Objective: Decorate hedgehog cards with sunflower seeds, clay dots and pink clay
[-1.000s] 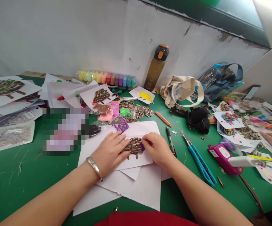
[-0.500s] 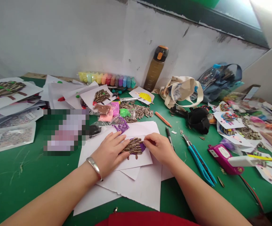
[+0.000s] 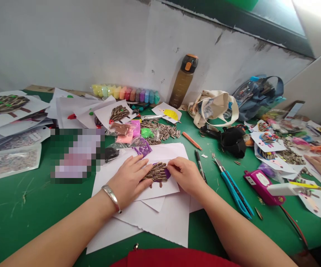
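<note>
In front of me a white card [image 3: 160, 194] lies on larger white sheets [image 3: 174, 218]. On the card, striped sunflower seeds [image 3: 157, 172] overlap in rows on purple clay [image 3: 166, 173], with two brown clay feet below. My left hand [image 3: 131, 176] rests flat with fingers spread, its fingertips over the card's left side and the seeds' edge. At the right end of the purple clay, my right hand [image 3: 184, 172] has thumb and forefinger pinched together. What that pinch holds, if anything, is hidden.
Behind the sheets lie a heap of sunflower seeds [image 3: 167, 131], clay packets [image 3: 144, 148] and an orange marker [image 3: 192, 141]. To the right are a pen [image 3: 199, 163], blue cutter [image 3: 234, 191] and magenta glue gun [image 3: 263, 187]. Another person's hand [image 3: 320, 167] is at far right.
My right hand has shifted very slightly left at the edge of the purple clay, still pinched. My left hand stays flat in the same place.
</note>
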`<state>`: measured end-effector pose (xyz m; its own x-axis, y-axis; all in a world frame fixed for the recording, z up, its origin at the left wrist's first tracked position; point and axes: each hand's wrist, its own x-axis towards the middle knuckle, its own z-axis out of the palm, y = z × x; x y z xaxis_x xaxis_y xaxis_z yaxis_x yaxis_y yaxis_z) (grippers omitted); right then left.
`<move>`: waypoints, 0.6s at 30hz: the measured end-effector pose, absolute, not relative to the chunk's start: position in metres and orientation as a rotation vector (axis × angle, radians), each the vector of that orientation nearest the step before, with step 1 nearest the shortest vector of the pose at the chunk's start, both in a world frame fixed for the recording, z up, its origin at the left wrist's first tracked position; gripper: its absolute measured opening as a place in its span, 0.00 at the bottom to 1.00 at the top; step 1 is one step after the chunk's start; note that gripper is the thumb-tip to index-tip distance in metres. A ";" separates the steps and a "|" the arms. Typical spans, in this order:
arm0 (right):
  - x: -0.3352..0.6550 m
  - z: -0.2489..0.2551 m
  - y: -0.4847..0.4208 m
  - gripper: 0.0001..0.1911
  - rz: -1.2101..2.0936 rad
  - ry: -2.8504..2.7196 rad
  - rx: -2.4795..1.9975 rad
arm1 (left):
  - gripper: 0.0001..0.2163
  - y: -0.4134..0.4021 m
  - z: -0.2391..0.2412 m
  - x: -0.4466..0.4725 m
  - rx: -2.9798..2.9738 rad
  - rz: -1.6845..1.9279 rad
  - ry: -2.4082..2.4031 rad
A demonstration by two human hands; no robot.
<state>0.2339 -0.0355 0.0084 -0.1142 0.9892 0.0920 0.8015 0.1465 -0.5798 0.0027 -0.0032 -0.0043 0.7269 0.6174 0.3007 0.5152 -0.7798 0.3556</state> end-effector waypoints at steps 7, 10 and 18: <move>0.259 0.025 0.018 0.13 0.192 -2.038 -1.919 | 0.17 -0.002 -0.004 0.001 2.675 0.617 0.869; 0.260 0.025 0.047 0.14 0.060 -2.075 -1.997 | 0.18 -0.003 -0.002 0.000 2.683 0.592 0.881; 0.240 0.007 0.069 0.14 -0.158 -2.218 -2.062 | 0.17 -0.008 -0.005 0.001 2.653 0.572 0.943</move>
<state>0.2398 0.0689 0.0069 -0.0721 0.9860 0.1501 0.9974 0.0725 0.0025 0.0011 -0.0076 -0.0050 0.7105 0.6482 0.2739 0.5428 -0.7526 0.3728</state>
